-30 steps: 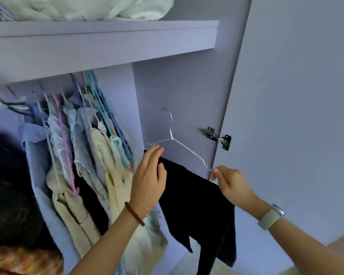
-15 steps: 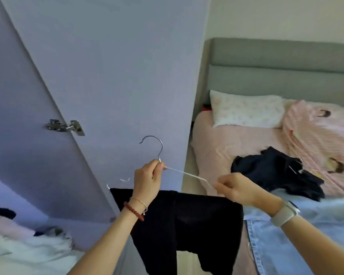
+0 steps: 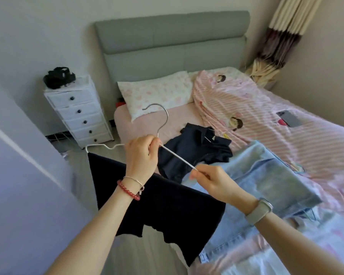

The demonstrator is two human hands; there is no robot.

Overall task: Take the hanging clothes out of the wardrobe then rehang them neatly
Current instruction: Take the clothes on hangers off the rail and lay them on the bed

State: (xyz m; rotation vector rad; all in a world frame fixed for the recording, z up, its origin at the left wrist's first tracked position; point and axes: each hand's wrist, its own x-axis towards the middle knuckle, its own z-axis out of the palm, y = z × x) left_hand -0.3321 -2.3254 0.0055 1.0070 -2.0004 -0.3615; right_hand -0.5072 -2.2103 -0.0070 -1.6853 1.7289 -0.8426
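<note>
A white wire hanger with a metal hook carries a black garment folded over its lower bar, held up in front of me above the floor beside the bed. My left hand grips the hanger at the base of the hook. My right hand pinches the hanger's right arm near its end. On the bed lie a dark navy garment on its own hanger and light blue jeans. The wardrobe's inside is out of view.
The bed has a pink sheet, a pillow, a pink striped duvet with a phone on it. A white drawer unit with black sandals stands at the left. The lilac wardrobe door is close on my left.
My view has swung from the wardrobe interior to the bed. Both hands have carried the hanger with the black garment away from the wardrobe; my left hand has taken hold near the hook.
</note>
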